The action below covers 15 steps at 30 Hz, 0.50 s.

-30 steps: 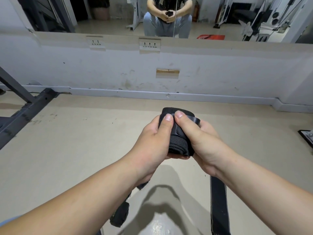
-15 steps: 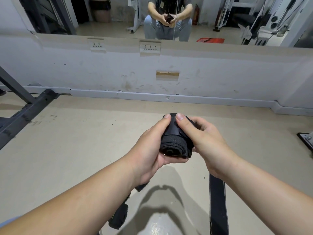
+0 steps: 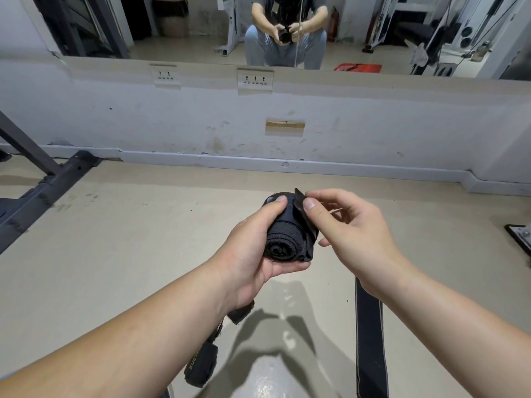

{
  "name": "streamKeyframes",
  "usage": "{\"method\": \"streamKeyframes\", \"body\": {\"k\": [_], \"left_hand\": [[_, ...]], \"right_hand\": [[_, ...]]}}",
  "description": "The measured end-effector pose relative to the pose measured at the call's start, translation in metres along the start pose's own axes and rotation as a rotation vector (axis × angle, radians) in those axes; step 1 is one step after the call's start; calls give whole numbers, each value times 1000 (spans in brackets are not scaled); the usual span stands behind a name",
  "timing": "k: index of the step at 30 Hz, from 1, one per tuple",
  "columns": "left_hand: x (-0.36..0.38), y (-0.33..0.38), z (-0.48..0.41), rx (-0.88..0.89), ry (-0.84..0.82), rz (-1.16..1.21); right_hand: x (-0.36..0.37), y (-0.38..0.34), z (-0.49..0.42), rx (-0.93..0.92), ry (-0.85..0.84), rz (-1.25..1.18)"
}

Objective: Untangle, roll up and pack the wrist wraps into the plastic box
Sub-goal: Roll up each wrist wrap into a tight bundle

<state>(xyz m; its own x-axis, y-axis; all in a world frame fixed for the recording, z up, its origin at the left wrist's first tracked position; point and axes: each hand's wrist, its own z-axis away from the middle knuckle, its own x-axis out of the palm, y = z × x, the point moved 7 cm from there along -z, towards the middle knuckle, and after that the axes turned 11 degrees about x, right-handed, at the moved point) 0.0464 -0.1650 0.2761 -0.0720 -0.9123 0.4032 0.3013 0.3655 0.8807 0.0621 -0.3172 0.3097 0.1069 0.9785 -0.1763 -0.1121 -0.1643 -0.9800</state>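
The rolled wrist wrap (image 3: 283,239) in the middle of the frame is black cloth. It is dull, and its end has a bumpy woven look. Its loose flap (image 3: 300,201) looks smoother. At the lower right a long strap (image 3: 369,340) is flat black cloth with pale edges. Near the bottom, left of the middle, a second wrap (image 3: 201,366) is dark cloth too. The floor (image 3: 129,254) is smooth and pale, and it shines at the bottom middle. The wall (image 3: 172,124) is white paint, dull and scuffed. On the left the frame (image 3: 51,188) is dark metal, not shiny. Along the top the mirror (image 3: 186,47) is glossy glass.
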Motion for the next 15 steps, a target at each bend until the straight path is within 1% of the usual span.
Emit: {"method": "streamKeyframes", "body": {"k": [2,4,6,9,11,13,15], "left_hand": [[-1,0,0,-5,9,5],[-2,1,0,-11,7,-9],[0,2,2,-30,-41,-52],[-1,-2,4,-39,-139,-245],[-10,-7,1,-30,-98,-363],[-19,-13,-3,-35,-50,-392],[-23,-19,-6,-28,-54,-437]], "right_hand": [[1,-1,0,-9,-6,-14],[-1,0,-1,26,-19,-50],[-2,6,-4,85,-48,-59],[0,21,-7,158,-63,-35],[1,31,-8,214,-91,-50],[4,40,-9,281,-153,-42],[5,50,-9,331,-186,8]]}}
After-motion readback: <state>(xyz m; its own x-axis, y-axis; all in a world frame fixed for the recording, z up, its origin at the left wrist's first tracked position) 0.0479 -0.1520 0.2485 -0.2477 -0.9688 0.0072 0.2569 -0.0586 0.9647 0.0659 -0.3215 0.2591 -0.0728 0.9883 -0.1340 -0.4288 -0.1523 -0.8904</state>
